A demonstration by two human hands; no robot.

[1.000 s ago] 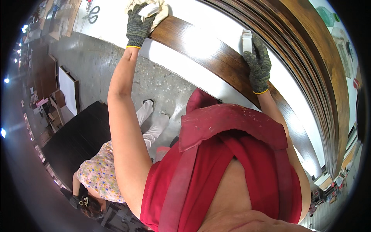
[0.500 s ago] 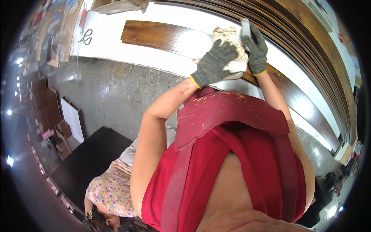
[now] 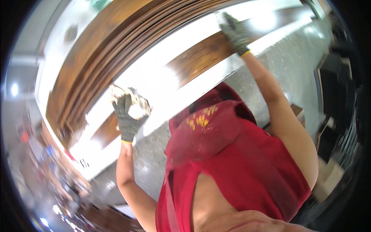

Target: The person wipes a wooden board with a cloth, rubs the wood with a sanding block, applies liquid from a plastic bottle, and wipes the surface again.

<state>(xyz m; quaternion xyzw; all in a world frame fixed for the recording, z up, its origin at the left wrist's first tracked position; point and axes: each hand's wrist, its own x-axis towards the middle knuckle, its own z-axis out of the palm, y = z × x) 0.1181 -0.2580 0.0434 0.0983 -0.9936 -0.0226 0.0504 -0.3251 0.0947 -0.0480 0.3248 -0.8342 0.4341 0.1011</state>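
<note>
A long, glossy brown wooden board (image 3: 205, 58) lies on a white-covered worktop (image 3: 210, 86). My left hand (image 3: 128, 119), in a dark grey-green knit glove with a yellow cuff, presses a crumpled cream cloth (image 3: 141, 103) onto the left part of the board. Its fingers are bent over the cloth. Far to the right, my right hand (image 3: 236, 35), gloved alike, is over the board's far edge. A small pale block (image 3: 220, 17) shows faintly at its fingers, its outline lost against the white surface and smeared by motion.
Beyond the board runs a stack of long brown wooden mouldings (image 3: 116, 46). Scissors (image 3: 83, 163) lie at the worktop's left end. Grey concrete floor (image 3: 266, 77) shows on the near side. Dark panels (image 3: 334, 92) stand at the right.
My view has swung round. My hands, close together before, are now far apart along the board, the left with the cloth at its left part. The co-worker has gone out of view.
</note>
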